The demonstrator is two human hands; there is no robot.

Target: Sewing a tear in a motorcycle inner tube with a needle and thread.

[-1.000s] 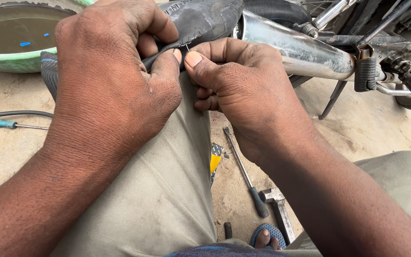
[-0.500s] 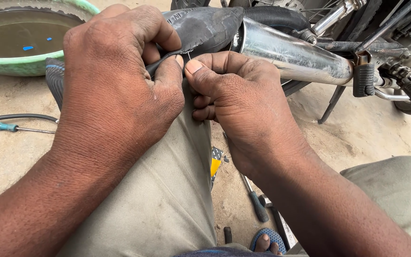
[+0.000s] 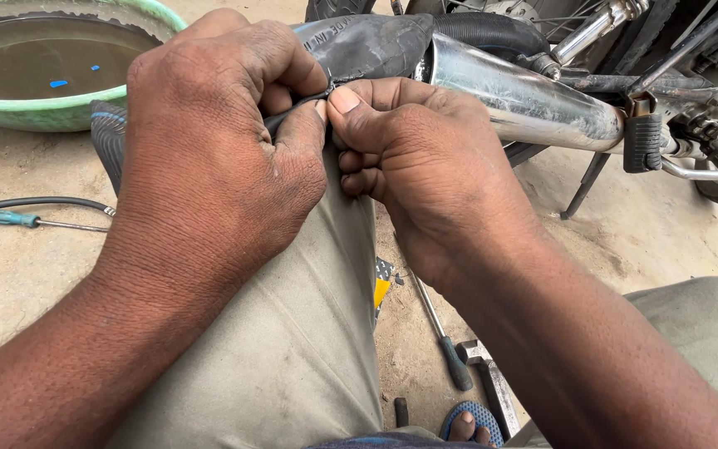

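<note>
Both hands closer at frame centre than a second ago: left hand (image 3: 209, 158) and right hand (image 3: 425, 158) thumbs pinching black inner tube (image 3: 359, 46) fold tighter over knee; grip steadier, chrome exhaust (image 3: 525, 100) upper right.

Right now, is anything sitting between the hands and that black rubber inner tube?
Nothing visible does. The left hand and the right hand both already pinch the black inner tube directly, thumbs meeting over a fold of it above the knee. The chrome exhaust pipe lies just behind the hands, not between them and the tube.
</note>
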